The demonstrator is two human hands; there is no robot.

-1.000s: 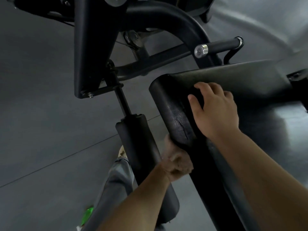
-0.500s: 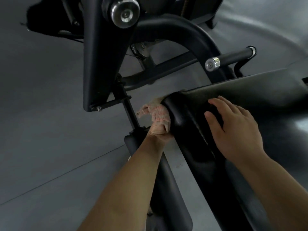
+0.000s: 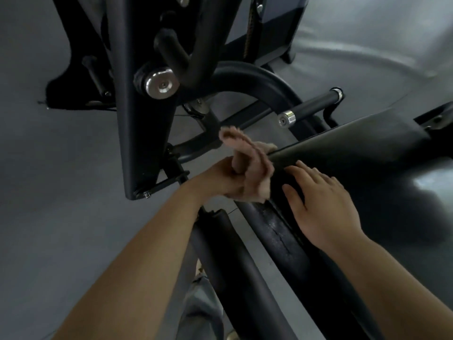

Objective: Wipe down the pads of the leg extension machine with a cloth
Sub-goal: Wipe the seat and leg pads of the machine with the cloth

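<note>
The black seat pad (image 3: 362,163) of the leg extension machine fills the right side, its worn front edge cracked. My left hand (image 3: 220,179) grips a pale pink cloth (image 3: 255,168) and presses it against the pad's front upper corner. My right hand (image 3: 321,204) lies flat on the pad's rounded front edge, fingers spread, just right of the cloth. Below the hands a black roller pad (image 3: 228,256) runs down toward the bottom of the view.
The machine's black frame column (image 3: 144,119) with a chrome knob (image 3: 161,85) stands left of the hands. A chrome-tipped handle bar (image 3: 308,106) juts out behind the seat. Grey floor (image 3: 61,192) lies to the left. A trouser leg (image 3: 201,310) shows at the bottom.
My left hand has moved the cloth from under the pad's lower front edge up to its top corner. My right hand stayed resting on the pad.
</note>
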